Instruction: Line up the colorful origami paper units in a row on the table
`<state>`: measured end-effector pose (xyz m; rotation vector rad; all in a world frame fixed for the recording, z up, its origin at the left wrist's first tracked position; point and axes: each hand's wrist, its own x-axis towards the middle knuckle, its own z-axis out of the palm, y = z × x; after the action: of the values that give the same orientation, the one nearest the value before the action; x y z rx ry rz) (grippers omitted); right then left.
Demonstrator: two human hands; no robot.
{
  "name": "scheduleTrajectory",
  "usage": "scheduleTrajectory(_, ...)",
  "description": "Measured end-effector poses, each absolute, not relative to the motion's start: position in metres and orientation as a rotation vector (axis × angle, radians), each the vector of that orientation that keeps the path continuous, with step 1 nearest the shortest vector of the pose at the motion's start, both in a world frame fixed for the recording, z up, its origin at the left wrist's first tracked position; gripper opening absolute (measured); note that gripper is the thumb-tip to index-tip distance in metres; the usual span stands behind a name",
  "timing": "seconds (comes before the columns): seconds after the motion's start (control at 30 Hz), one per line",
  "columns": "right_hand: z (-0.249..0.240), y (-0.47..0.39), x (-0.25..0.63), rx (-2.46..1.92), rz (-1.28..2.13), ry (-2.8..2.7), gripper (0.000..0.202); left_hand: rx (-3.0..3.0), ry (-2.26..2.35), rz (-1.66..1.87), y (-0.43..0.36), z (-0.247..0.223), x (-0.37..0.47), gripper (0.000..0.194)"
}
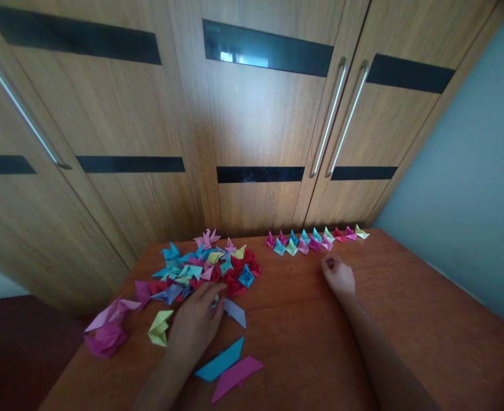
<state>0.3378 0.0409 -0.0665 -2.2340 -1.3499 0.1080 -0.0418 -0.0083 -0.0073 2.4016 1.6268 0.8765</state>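
My left hand (198, 317) is at the lower front edge of a pile of folded paper pieces (192, 268), its fingers bent around a small pale green piece that barely shows. A lavender folded strip (235, 313) lies just right of its fingertips. My right hand (338, 275) rests on the table with curled fingers, just below two rows of small folded pieces (303, 245); whether it holds anything is hidden. Below my left hand lie a blue strip (221, 361) and a magenta strip (237, 377). A yellow-green piece (160, 328) sits to its left.
Pink and magenta folded pieces (106, 339) lie near the left edge of the brown table (294, 342). Behind the table stands a wooden cabinet (260, 114) with metal handles and dark strips. A pale wall (470, 171) is at the right.
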Motion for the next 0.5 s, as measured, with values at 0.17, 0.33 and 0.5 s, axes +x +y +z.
scheduleTrajectory(0.17, -0.063, 0.037, 0.317, -2.158, 0.171, -1.496, 0.014, 2.492, 1.612, 0.788, 0.012, -0.001, -0.037, 0.034)
scheduleTrajectory(0.33, -0.059, 0.029, 0.293, -2.036, 0.226, -1.628, 0.011, 2.545, 1.491, 0.660, 0.030, 0.015, -0.030, 0.035)
scheduleTrajectory(0.5, -0.058, 0.021, 0.273, -1.890, 0.295, -1.769, 0.007, 2.560, 1.443, 0.619, 0.037, 0.014, -0.024, 0.034)
